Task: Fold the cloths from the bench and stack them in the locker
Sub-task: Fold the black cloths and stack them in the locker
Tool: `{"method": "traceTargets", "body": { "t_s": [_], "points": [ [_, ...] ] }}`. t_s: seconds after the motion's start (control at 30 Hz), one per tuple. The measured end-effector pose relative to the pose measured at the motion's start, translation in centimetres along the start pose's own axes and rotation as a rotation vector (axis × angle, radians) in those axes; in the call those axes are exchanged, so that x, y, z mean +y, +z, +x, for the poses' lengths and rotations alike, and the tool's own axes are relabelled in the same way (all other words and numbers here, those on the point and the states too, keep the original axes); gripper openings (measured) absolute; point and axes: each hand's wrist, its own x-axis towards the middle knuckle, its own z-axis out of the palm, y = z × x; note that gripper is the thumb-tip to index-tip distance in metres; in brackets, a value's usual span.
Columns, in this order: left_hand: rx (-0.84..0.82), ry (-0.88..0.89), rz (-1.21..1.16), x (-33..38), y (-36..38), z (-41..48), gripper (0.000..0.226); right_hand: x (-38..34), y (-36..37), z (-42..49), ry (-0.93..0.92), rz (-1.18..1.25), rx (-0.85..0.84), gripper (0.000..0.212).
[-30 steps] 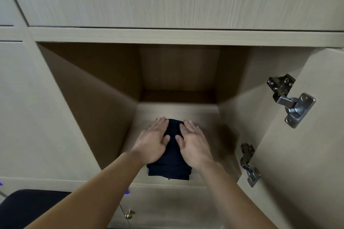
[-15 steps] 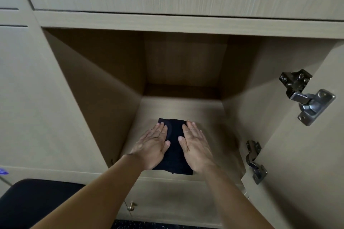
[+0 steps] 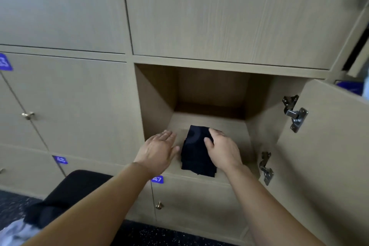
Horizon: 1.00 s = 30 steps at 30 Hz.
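Observation:
A folded dark navy cloth (image 3: 196,152) lies on the floor of the open locker (image 3: 233,132), near its front edge. My right hand (image 3: 221,150) rests on the cloth's right side, thumb on top and fingers bent over its far right corner. My left hand (image 3: 157,152) hovers just left of the cloth with straight fingers, its thumb close to the cloth's left edge. Whether the thumb touches the cloth is unclear.
The locker door (image 3: 323,156) stands open on the right, with two metal hinges (image 3: 295,113) on its inner edge. Closed lockers surround the opening. A black bench (image 3: 65,193) sits at lower left, with a pale cloth (image 3: 14,233) on it at the frame's corner.
My left hand has come off the cloth and moved left. My right hand has shifted towards the cloth's right edge. The view has pulled back from the locker.

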Motion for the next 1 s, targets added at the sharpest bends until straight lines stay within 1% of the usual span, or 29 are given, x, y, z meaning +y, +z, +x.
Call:
{"method": "traceTargets", "body": {
  "t_s": [0.13, 0.23, 0.37, 0.5, 0.6, 0.73, 0.87, 1.0],
  "points": [
    [0.057, -0.068, 0.011, -1.5, -2.8, -5.6, 0.057, -3.7, -1.8, -4.1, -0.050, 0.016, -0.003, 0.048],
    [0.064, -0.157, 0.009, -3.6, -3.6, -10.7, 0.057, -6.8, -1.5, -7.6, -0.093, 0.048, -0.029, 0.048],
    [0.038, -0.300, 0.012, -7.2, -3.4, -17.8, 0.057, -11.4, 1.2, -12.2, -0.187, 0.060, -0.100, 0.047],
    [0.020, -0.449, 0.040, -11.2, -3.4, -24.3, 0.054, -15.9, 4.4, -15.2, -0.278, 0.074, -0.212, 0.048],
    [0.020, -0.534, 0.028, -14.0, -3.3, -27.9, 0.050, -19.1, 6.5, -16.3, -0.339, 0.094, -0.261, 0.043],
    [0.025, -0.606, 0.017, -17.0, -2.3, -30.3, 0.043, -22.1, 9.3, -16.4, -0.393, 0.069, -0.318, 0.036],
    [0.004, -0.664, -0.001, -20.1, 0.6, -31.0, 0.046, -23.5, 13.0, -15.3, -0.419, 0.065, -0.365, 0.038],
    [-0.043, -0.716, -0.016, -23.2, 3.8, -30.5, 0.044, -24.7, 16.9, -13.5, -0.411, 0.061, -0.436, 0.034]
  ]
}}
